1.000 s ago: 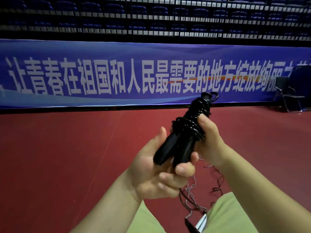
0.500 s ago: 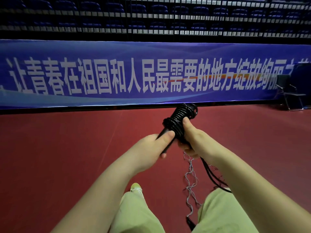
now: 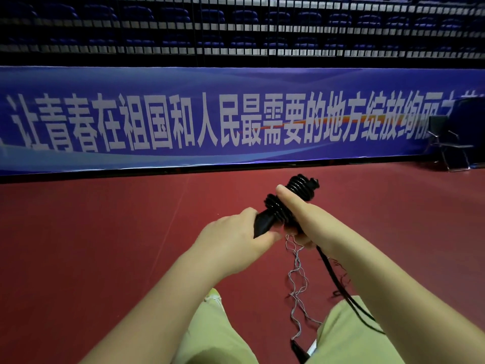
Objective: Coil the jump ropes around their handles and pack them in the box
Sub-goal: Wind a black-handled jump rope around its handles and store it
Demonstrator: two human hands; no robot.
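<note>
Two hands on job: left hand (image 3: 231, 239) grips handles (image 3: 265, 223) at 7 o'clock end; right hand (image 3: 301, 219) clamps coils (image 3: 296, 191), thumb pressing. Feed hanging rope (image 3: 338, 279) taut, turns snug.

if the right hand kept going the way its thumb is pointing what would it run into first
Probably nothing close by. The right hand grips the coiled jump rope, thumb pointing up and away. Beyond it lies only open red floor, then the blue banner far off, though depth is hard to judge.

Black jump rope (image 3: 291, 198), red floor (image 3: 105, 245)
</note>
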